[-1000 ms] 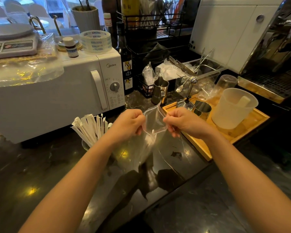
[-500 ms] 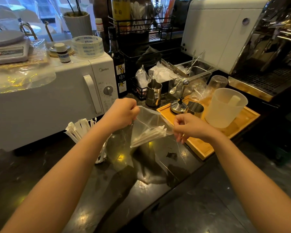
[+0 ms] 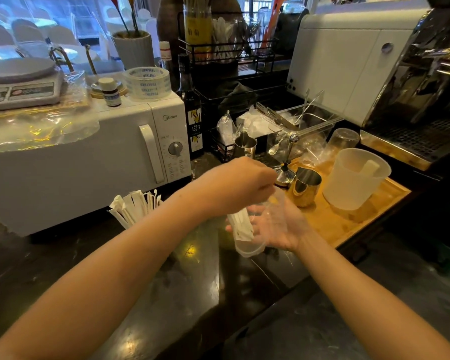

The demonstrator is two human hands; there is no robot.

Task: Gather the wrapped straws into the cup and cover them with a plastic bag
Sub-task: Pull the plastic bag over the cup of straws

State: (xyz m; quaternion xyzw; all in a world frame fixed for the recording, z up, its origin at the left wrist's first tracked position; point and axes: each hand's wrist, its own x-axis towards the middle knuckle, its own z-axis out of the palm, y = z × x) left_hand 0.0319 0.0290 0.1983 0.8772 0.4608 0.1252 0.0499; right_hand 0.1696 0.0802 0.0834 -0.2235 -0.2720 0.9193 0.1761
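A bunch of white paper-wrapped straws (image 3: 135, 206) stands upright by the microwave; the cup under them is hidden behind my left forearm. My left hand (image 3: 234, 184) is closed on the top of a clear plastic bag (image 3: 255, 229), which hangs down over the dark counter. A few wrapped straws (image 3: 240, 227) lie inside the bag, near its lower left. My right hand (image 3: 283, 227) is flat and open, palm up, against the bag's far side, and I see it through the plastic.
A white microwave (image 3: 89, 157) stands at the left with a tape roll (image 3: 147, 83) and a scale (image 3: 21, 84) on top. To the right a wooden tray (image 3: 348, 224) holds a steel pitcher (image 3: 305, 187) and a white jug (image 3: 353, 178). A dark syrup bottle (image 3: 192, 113) stands behind.
My left hand has moved right and up with the bag's top, so the bag now hangs down. My right hand has let go of the edge and opened flat against the bag.
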